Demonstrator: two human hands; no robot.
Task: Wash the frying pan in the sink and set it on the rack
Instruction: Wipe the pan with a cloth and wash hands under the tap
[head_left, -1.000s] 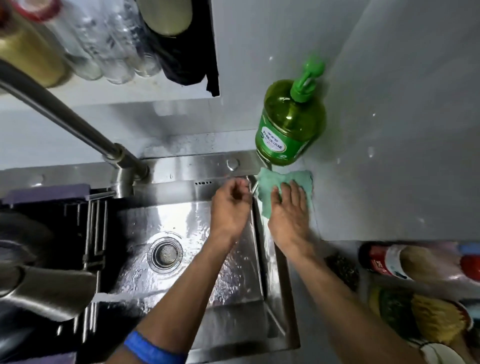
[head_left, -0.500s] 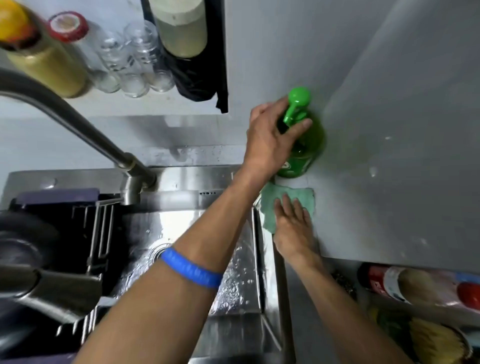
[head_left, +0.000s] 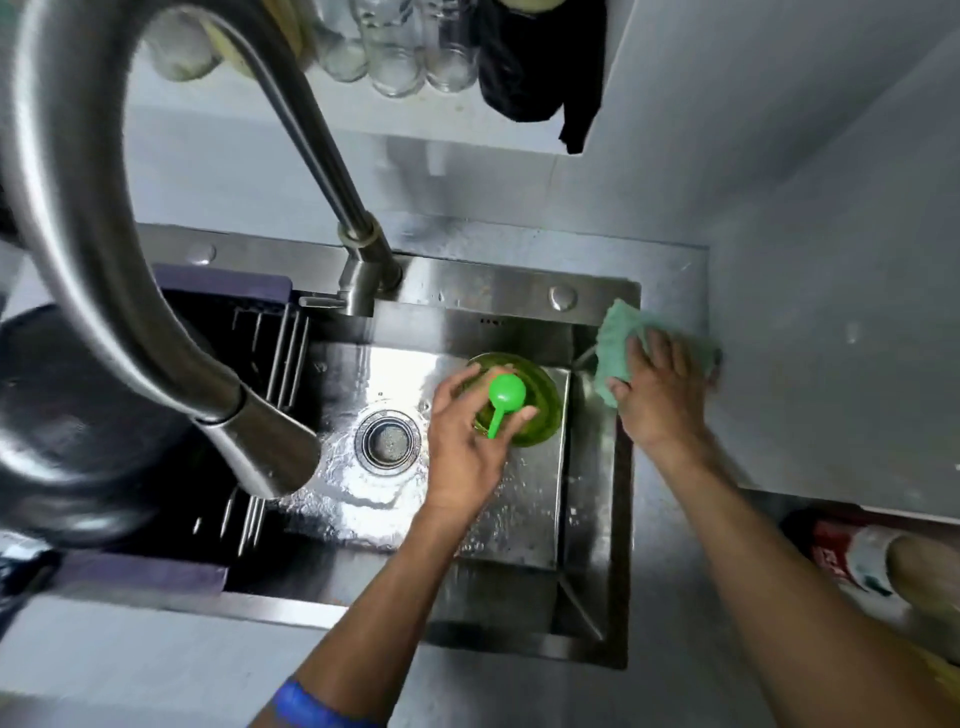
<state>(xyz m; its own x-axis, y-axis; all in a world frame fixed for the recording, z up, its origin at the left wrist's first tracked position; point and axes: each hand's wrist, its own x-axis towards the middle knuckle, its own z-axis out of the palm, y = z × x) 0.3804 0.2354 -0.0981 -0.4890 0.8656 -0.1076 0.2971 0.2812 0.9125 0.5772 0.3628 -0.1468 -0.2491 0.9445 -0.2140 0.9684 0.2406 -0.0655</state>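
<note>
1. A grey counter (head_left: 810, 322) and grey wall surround a steel sink (head_left: 498, 519) seen from above; the basin floor is wet, with a round drain (head_left: 387, 441) near its middle.
2. A tall curved tap (head_left: 130, 291) arches over the left of the view, its spout end hanging above the left part of the basin.
3. Left of the basin a dark rack (head_left: 270, 353) with thin metal bars spans the sink. A large dark, rounded shape lies on it, half hidden by the tap and blurred; I cannot tell for sure that it is the pan.
4. The left hand (head_left: 467, 441) grips a green soap bottle (head_left: 535, 405) over the basin's right rear corner, fingers and thumb curled round its neck under the pump head (head_left: 506, 389). The pump nozzle points toward the viewer.
5. The left forearm wears a blue band (head_left: 311, 709).
6. The right hand (head_left: 660, 395) lies flat, fingers straight and spread, pressing on a green cloth (head_left: 618, 338) at the sink's right rear rim, partly on the counter.
7. On a ledge above the sink stand clear jars (head_left: 395, 47), beside a dark cloth (head_left: 545, 62) hanging down.
8. At the right edge, below the counter, packets (head_left: 852, 556) with red and white print show, blurred.
</note>
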